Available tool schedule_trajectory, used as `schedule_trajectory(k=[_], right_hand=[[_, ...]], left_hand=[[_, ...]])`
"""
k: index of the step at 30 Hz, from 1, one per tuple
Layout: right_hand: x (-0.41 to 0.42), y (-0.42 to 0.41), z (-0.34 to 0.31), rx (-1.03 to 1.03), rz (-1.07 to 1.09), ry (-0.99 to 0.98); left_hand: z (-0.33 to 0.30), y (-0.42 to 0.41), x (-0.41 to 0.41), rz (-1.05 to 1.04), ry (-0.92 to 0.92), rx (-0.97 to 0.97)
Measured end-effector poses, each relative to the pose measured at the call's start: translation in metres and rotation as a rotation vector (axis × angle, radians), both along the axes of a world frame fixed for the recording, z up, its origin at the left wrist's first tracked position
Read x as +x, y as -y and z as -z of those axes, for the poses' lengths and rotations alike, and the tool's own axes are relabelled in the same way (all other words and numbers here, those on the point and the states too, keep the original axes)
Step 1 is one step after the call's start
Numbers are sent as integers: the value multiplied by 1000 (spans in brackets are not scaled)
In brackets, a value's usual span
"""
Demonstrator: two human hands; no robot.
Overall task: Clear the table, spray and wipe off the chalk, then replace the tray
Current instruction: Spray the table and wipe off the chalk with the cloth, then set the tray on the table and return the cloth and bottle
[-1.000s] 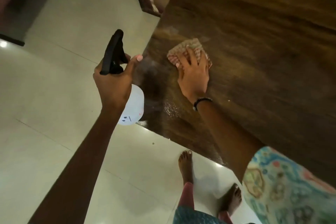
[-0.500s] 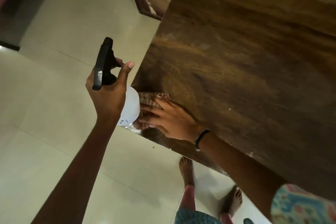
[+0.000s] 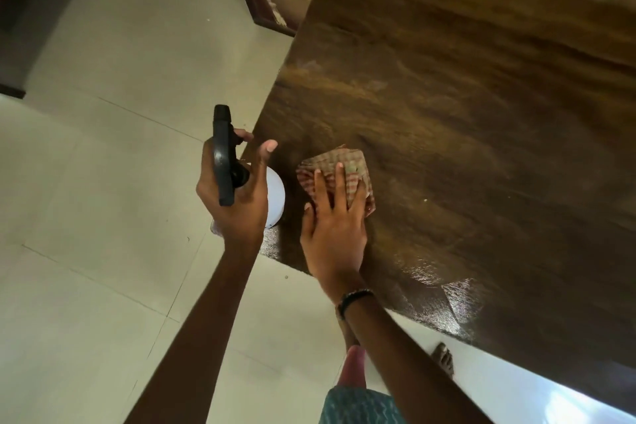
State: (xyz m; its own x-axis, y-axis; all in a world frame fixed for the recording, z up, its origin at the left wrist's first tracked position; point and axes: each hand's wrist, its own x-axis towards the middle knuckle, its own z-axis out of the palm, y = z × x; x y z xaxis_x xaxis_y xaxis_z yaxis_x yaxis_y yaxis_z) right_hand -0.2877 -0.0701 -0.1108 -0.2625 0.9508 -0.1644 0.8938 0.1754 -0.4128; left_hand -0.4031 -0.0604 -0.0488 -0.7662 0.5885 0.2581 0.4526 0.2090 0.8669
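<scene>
Checked cloth point(image 3: 340, 170) now farther up wood table point(image 3: 481, 113), R hand point(image 3: 332, 234) flat atop; L hand point(image 3: 234, 203) round bottle point(image 3: 275, 196).

Dim, warm indoor light. The table point(image 3: 464, 148) shows motion blur along its grain toward 1 o'clock, and a wet glare patch near its edge at 4 o'clock. A bright reflection lies on the floor point(image 3: 103, 182) at 5 o'clock. Wide-angle distortion bends lines at the edges. The arms at 6 o'clock are dark, underexposed.

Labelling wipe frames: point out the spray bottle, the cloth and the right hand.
spray bottle point(image 3: 275, 196), head view, white body.
cloth point(image 3: 347, 165), head view, checked top beyond the fingers.
right hand point(image 3: 335, 234), head view, back of hand.
</scene>
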Motion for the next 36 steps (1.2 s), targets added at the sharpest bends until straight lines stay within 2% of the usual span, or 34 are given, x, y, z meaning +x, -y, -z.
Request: schedule_trajectory(k=[4,5,8,13,15,18,21,23,27,31,36], right_hand=[[-7,28,-12,-81,27,73],[-9,32,-14,-93,32,92],[-10,34,-17,-134,2,93],[15,11,-25,-302,-192,-84],[37,-6,-32,-323,-274,-165],[92,-28,-37,-281,-397,-298],[180,-40,-44,-168,-358,-256],[246,-46,-50,-185,-300,-211],[379,-61,-65,-194,-189,-102],[498,-76,-88,-180,-7,-4],[610,-107,-112,-171,139,53]], left_hand=[[6,4,4,20,-130,51],[8,7,6,9,-101,48],[14,16,15,-146,163,-28],[19,29,16,-53,72,-147],[20,34,13,-92,107,-228],[19,48,39,-274,220,-272],[23,75,98,-540,213,-147],[27,85,152,-662,213,-182],[22,59,270,-468,299,-326],[1,3,389,-138,216,-310],[-33,-79,515,155,154,-238]])
